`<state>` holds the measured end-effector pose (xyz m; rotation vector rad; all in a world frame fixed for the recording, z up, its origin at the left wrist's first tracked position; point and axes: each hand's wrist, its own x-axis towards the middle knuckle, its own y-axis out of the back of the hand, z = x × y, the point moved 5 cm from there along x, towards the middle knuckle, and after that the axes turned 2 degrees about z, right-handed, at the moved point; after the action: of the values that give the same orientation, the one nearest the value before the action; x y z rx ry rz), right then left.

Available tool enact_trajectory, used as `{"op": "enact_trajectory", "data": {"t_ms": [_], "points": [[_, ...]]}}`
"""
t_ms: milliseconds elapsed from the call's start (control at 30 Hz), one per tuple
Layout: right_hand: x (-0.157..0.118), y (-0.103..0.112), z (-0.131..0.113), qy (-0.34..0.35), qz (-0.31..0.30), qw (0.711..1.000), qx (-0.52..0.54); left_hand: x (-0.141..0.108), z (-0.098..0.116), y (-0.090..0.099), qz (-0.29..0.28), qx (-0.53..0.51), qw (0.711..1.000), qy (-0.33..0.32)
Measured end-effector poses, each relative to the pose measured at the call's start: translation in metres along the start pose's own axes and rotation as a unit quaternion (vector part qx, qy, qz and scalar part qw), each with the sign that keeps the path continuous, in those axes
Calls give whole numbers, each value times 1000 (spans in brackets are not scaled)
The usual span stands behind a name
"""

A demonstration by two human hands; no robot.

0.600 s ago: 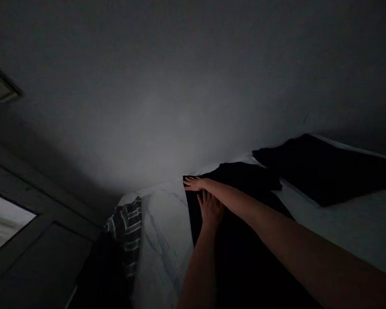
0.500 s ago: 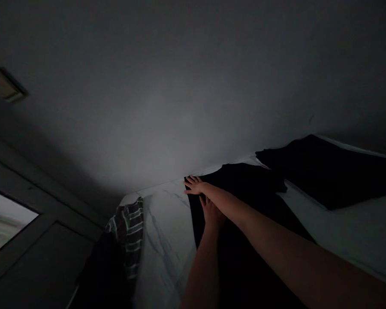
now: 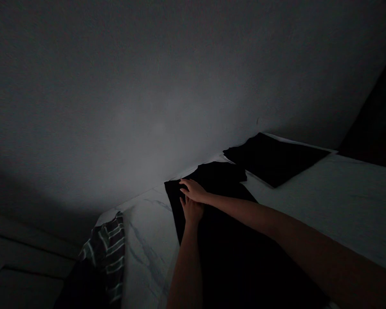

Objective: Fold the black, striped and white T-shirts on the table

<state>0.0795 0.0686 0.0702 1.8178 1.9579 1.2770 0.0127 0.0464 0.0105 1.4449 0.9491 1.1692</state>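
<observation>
A black garment point(image 3: 225, 240) lies spread over a white marble-patterned surface point(image 3: 148, 236), its exact kind lost in the dark. My right hand point(image 3: 193, 190) rests on its upper left part, fingers stretched out toward the left. Just below, partly covered by the right hand, my left hand point(image 3: 192, 210) lies on the same cloth with its fingers extended. Neither hand holds anything that I can see.
To the right lies another dark cloth piece point(image 3: 276, 159), flat near the wall. A striped garment point(image 3: 112, 253) with dark cloth beside it is at the left edge of the surface. A grey wall point(image 3: 167, 86) rises along the back.
My right hand has drawn back from the black garment's upper left corner, closer over my left hand. The view has turned to the right, so the window at left is out of sight.
</observation>
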Motion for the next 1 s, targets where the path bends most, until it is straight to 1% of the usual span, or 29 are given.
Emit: {"op": "enact_trajectory", "data": {"t_ms": [33, 67, 100, 167, 200, 233, 300, 367, 433, 467, 533, 600, 667, 733, 800, 833, 900, 933, 1000], "points": [[-12, 19, 12, -10, 2, 1000, -9, 0, 2, 2, -1, -7, 1000, 10], [-31, 38, 27, -20, 5, 999, -26, 0, 4, 3, -2, -12, 1000, 18], [-55, 58, 42, -32, 6, 998, -50, 0, 7, 5, -4, -15, 1000, 23], [-115, 95, 72, -66, 3, 991, -117, 0, 14, 8, -11, -12, 999, 28], [-147, 111, 83, -86, 1, 985, -153, 0, 17, 9, -15, -6, 999, 29], [-177, 124, 89, -104, -1, 977, -186, 0, 21, 11, -20, 1, 999, 32], [-224, 142, 91, -128, 1, 963, -238, 0, 27, 16, -36, 19, 998, 38], [-252, 153, 81, -144, 13, 954, -264, 2, 33, 23, -70, 46, 995, 47], [-265, 159, 68, -163, 28, 949, -268, 7, 43, 34, -98, 89, 990, 53], [-268, 160, 63, -175, 34, 948, -265, 12, 52, 42, -101, 111, 987, 49], [-272, 162, 56, -196, 37, 946, -255, 26, 81, 57, -89, 127, 988, 18], [-275, 160, 54, -212, 23, 945, -249, 42, 124, 68, -74, 82, 994, -24], [-277, 157, 56, -214, -2, 945, -247, 57, 174, 70, -67, 11, 997, -45], [-278, 153, 59, -204, -19, 948, -244, 71, 220, 65, -55, -29, 997, -38], [-279, 151, 61, -194, -23, 951, -240, 82, 255, 57, -40, -38, 998, -16], [-279, 151, 62, -190, -21, 952, -238, 87, 267, 52, -35, -39, 999, 0], [-279, 151, 64, -187, -15, 954, -233, 96, 281, 43, -29, -45, 998, 38], [-280, 150, 65, -184, -14, 956, -228, 100, 283, 40, -28, -50, 997, 56], [-280, 150, 66, -175, -7, 960, -217, 110, 281, 35, -28, -62, 994, 88]]}}
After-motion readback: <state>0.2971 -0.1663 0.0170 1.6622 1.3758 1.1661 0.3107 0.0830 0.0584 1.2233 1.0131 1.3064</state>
